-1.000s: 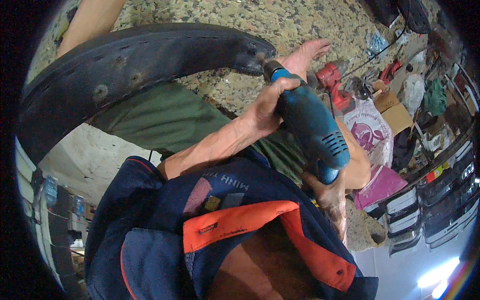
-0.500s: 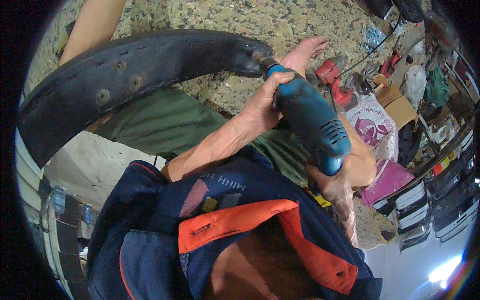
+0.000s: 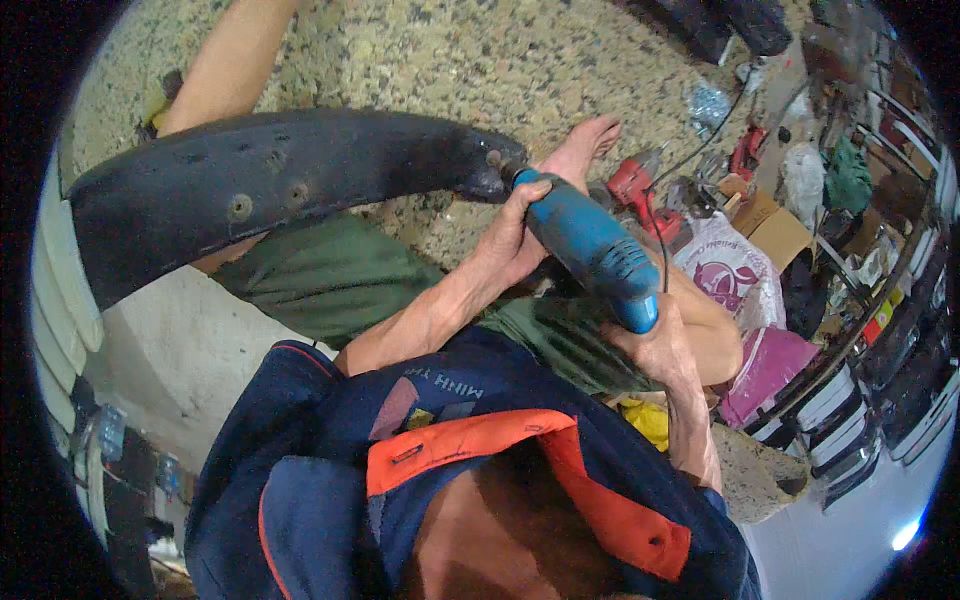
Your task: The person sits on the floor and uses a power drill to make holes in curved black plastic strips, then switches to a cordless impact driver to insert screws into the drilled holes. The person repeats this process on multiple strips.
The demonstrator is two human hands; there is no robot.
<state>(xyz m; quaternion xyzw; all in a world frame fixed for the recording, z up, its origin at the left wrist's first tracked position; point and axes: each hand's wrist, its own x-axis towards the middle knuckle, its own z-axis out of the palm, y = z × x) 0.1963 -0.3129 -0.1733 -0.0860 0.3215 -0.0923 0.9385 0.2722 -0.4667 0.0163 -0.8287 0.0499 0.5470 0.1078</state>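
A blue power drill slants across the middle, its nose toward the far end of a long, curved black panel. My left hand is wrapped round the drill's front body, thumb on top. Round the rear grip, my right hand is closed; its fingers are partly hidden under the tool. The drill's tip meets the panel beside a small round mark near the end. Several round, worn spots, two of them with holes, show on the panel's wider left part. The panel lies across my legs.
Speckled stone flooring spreads beyond the panel. To the right lie a red power tool, a cord, a white printed bag, a cardboard box and a pink bag. My bare foot is just past the drill's nose.
The whole view has shifted, so the panel's left part sits lower in it and the drill a little further left. Both hands keep their hold, and the tip stays at the panel's end.
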